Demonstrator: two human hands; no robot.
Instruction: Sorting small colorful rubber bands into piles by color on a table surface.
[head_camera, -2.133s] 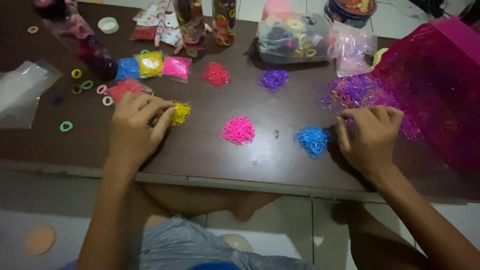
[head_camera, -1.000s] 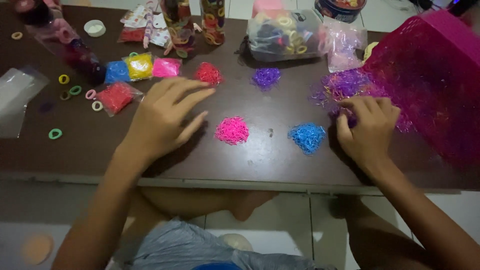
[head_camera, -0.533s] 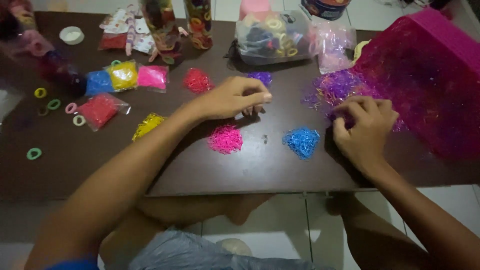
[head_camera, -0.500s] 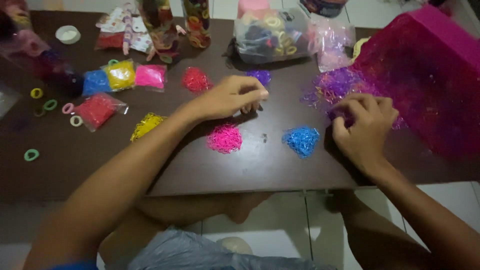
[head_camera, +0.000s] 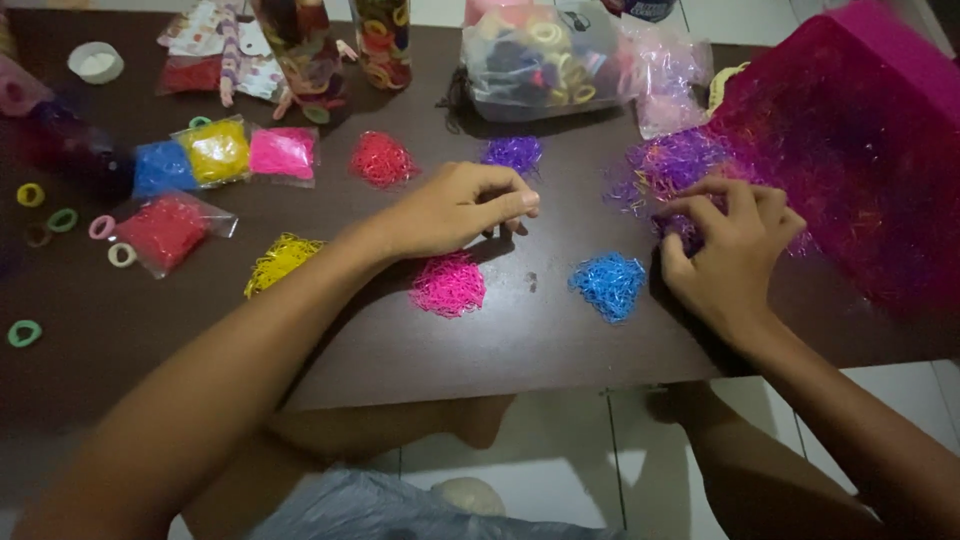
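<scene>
Fingers (head_camera: 515, 200) of left hand (head_camera: 455, 208) curled together, tips just below purple band pile (head_camera: 513, 154), above pink pile (head_camera: 449, 284); whether they pinch anything, cannot tell. Blue pile (head_camera: 609, 284) lies between hands on surface (head_camera: 540, 340). Right hand (head_camera: 730, 250) pinches into mixed purple heap (head_camera: 672, 165).

Home setting, likely living area used for small craft sorting. Low dark wooden table (head_camera: 560, 340) over white tiled floor (head_camera: 620, 470); person sits at it with bare legs tucked under. Tabletop crowded with small elastic band piles sorted by colour, filled plastic packets (head_camera: 215, 150), clear bag of hair ties (head_camera: 540, 60), pink mesh bag (head_camera: 850, 150).
</scene>
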